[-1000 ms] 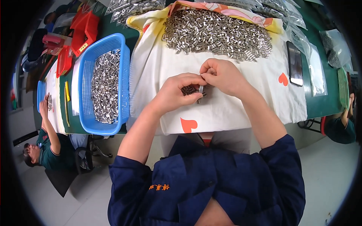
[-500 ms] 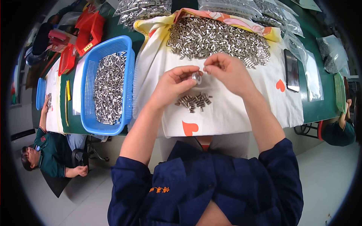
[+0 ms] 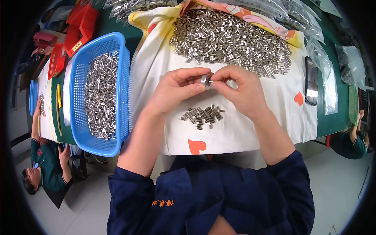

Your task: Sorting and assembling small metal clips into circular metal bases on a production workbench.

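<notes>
Over the white cloth (image 3: 235, 133), my left hand (image 3: 174, 89) pinches a thick round metal ring (image 3: 204, 80) between thumb and fingers. From the right, my right hand (image 3: 243, 89) closes its thumb and forefinger on a small metal pin (image 3: 210, 82). The pin's tip meets the ring's face at its middle; whether it has entered the hole I cannot tell. Below both hands lies a small pile of short metal cylinders (image 3: 202, 115). Beyond them spreads a large heap of similar cylinders (image 3: 231, 41).
A blue plastic basket (image 3: 126, 78) of metal cylinders stands at my left, with red bins (image 3: 80, 29) behind it. A phone (image 3: 311, 82) lies at the right. Bags of metal parts (image 3: 143, 4) line the far side. A co-worker (image 3: 49, 164) sits at left, another (image 3: 348, 143) at right.
My right hand has come down and left, bringing the pin up against the ring. My left hand still grips the ring, now turned more edge-on. The whole view has shifted slightly.
</notes>
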`<act>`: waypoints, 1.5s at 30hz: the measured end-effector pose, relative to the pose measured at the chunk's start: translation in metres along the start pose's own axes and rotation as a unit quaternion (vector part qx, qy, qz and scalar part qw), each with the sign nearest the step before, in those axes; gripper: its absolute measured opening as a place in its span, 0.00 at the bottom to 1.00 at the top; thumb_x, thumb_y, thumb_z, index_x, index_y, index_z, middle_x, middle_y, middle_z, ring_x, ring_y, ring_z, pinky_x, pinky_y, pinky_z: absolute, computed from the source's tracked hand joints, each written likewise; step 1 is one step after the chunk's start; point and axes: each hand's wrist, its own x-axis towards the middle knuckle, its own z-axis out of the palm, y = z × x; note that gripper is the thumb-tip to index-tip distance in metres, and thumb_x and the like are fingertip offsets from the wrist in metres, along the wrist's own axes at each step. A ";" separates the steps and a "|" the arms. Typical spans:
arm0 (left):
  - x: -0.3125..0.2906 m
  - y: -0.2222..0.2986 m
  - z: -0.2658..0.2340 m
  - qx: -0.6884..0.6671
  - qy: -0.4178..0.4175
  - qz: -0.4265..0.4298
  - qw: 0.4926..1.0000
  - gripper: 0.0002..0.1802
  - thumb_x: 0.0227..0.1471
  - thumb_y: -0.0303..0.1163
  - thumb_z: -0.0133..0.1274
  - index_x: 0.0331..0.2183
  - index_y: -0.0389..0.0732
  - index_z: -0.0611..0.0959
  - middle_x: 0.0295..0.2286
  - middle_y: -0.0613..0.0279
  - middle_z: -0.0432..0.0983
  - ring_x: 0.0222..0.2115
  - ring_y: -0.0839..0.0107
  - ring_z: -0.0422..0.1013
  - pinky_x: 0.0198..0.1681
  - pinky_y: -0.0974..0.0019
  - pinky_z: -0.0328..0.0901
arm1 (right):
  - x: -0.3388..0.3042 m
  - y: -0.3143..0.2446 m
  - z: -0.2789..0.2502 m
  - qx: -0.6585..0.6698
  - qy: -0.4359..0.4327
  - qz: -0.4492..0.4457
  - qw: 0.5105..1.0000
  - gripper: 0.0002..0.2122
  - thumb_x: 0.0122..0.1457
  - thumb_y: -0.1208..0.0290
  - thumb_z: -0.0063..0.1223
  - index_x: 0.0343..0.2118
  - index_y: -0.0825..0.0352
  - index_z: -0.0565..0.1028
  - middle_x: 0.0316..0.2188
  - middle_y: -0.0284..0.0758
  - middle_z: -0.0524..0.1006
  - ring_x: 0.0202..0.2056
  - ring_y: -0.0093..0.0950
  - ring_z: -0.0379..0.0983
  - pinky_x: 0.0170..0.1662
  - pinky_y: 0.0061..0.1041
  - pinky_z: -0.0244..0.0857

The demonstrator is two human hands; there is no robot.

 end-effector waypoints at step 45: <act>-0.009 0.006 0.015 0.134 -0.102 -0.087 0.982 0.16 0.41 0.19 0.54 0.38 0.37 0.77 0.24 0.72 0.71 0.25 0.86 0.65 0.29 0.82 0.62 | 0.016 0.032 -0.024 -0.215 0.141 -0.031 0.966 0.03 0.45 0.74 0.51 0.24 0.66 0.73 0.20 0.33 0.72 0.24 0.27 0.68 0.29 0.24 0.62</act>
